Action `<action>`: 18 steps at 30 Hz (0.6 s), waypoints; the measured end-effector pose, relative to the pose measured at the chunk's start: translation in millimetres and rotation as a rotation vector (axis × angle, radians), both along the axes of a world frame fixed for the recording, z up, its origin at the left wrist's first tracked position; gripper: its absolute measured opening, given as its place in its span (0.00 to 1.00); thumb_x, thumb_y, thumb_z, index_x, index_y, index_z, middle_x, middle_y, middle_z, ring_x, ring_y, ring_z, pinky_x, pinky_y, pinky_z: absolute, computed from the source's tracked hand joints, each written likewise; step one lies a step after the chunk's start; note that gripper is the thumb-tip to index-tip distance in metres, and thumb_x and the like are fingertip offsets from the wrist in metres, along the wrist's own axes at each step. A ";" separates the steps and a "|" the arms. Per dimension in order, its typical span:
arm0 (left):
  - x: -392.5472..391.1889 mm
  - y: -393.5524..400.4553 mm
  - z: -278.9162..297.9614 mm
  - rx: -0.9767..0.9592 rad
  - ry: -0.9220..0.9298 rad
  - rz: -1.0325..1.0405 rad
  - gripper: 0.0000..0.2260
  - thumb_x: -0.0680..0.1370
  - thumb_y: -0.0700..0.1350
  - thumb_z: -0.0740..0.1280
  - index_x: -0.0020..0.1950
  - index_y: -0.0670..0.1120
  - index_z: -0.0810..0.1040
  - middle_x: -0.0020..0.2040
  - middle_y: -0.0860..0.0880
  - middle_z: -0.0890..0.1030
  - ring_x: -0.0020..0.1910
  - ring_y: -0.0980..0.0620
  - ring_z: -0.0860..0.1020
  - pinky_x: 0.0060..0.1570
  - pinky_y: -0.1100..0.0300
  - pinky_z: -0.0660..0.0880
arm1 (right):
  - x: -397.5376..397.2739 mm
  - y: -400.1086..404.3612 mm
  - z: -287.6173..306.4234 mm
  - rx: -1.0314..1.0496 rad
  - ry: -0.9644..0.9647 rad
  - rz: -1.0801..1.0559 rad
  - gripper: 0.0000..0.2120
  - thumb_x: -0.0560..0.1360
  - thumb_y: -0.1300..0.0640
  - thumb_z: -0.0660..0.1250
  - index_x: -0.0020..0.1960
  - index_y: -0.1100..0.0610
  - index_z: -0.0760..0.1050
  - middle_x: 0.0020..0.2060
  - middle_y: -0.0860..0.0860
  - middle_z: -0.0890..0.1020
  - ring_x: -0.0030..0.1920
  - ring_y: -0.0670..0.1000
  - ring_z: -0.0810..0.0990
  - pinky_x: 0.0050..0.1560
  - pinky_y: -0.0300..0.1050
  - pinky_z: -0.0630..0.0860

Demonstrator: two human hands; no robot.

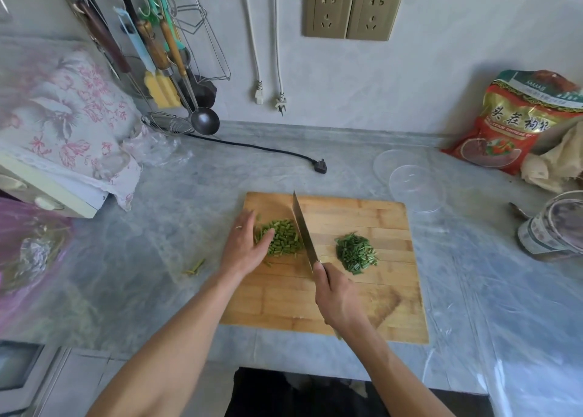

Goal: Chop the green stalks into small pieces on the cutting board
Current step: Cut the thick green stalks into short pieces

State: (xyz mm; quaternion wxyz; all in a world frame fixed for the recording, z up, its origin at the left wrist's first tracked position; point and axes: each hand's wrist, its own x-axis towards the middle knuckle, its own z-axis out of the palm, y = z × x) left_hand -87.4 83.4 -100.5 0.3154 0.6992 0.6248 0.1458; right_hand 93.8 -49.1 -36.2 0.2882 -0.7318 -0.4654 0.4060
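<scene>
Green stalks (pixel 282 238), already cut into short lengths, lie heaped on the left half of the cutting board (pixel 353 293), hemmed between a hand and a blade. To finish this step well, in my judgement, the pile should be kept gathered tight against the knife, the guiding fingertips tucked back from the edge, and the blade rocked through in close, even passes so the pieces come out alike.

Left hand (pixel 244 248) lies on the pile's left side with its fingers nearly straight and close together, touching and corralling the pieces without gripping anything. Right hand (pixel 336 293) is curled firmly around the handle of the knife (pixel 303 231), whose blade stands on edge just beside the pile's right flank, tip pointing away from the person.

Further right on the board sits a second, finer heap of chopped greens (pixel 356 253), well apart from the blade. A stray stalk scrap (pixel 195 267) lies on the countertop (pixel 202 196) left of the board.
</scene>
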 end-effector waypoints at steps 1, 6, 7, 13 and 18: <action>1.6 5.3 -1.0 0.010 0.024 -0.028 0.32 0.81 0.64 0.55 0.80 0.49 0.54 0.81 0.50 0.53 0.79 0.50 0.52 0.77 0.50 0.54 | -0.3 0.2 1.0 -0.014 0.007 0.007 0.19 0.83 0.47 0.53 0.38 0.58 0.68 0.26 0.51 0.72 0.26 0.50 0.69 0.28 0.50 0.68; 6.0 -5.2 -6.2 0.093 0.116 -0.249 0.29 0.83 0.60 0.51 0.80 0.47 0.56 0.81 0.49 0.54 0.80 0.51 0.49 0.77 0.52 0.50 | 0.6 -2.0 1.8 -0.062 0.060 -0.051 0.22 0.82 0.45 0.52 0.41 0.62 0.69 0.27 0.53 0.72 0.27 0.51 0.68 0.29 0.50 0.70; 6.3 -9.8 -4.6 0.058 0.057 -0.254 0.28 0.83 0.60 0.51 0.81 0.48 0.55 0.81 0.50 0.54 0.79 0.53 0.49 0.77 0.53 0.51 | 0.0 -2.1 4.6 -0.055 0.060 -0.066 0.23 0.82 0.44 0.52 0.42 0.62 0.69 0.27 0.53 0.72 0.27 0.51 0.68 0.29 0.50 0.70; -11.0 -11.1 30.2 -0.085 -0.421 0.241 0.25 0.84 0.55 0.53 0.80 0.47 0.58 0.80 0.52 0.58 0.77 0.58 0.56 0.70 0.68 0.52 | -31.2 2.6 21.6 -0.034 0.168 -0.035 0.21 0.82 0.43 0.52 0.41 0.58 0.69 0.26 0.51 0.72 0.24 0.49 0.69 0.28 0.47 0.69; -35.2 -16.0 39.1 -0.144 -0.553 0.338 0.22 0.85 0.53 0.54 0.79 0.48 0.61 0.77 0.52 0.63 0.70 0.64 0.61 0.66 0.69 0.56 | -63.1 12.1 18.9 -0.124 0.315 0.101 0.19 0.82 0.45 0.54 0.39 0.56 0.67 0.25 0.52 0.71 0.23 0.49 0.68 0.23 0.44 0.69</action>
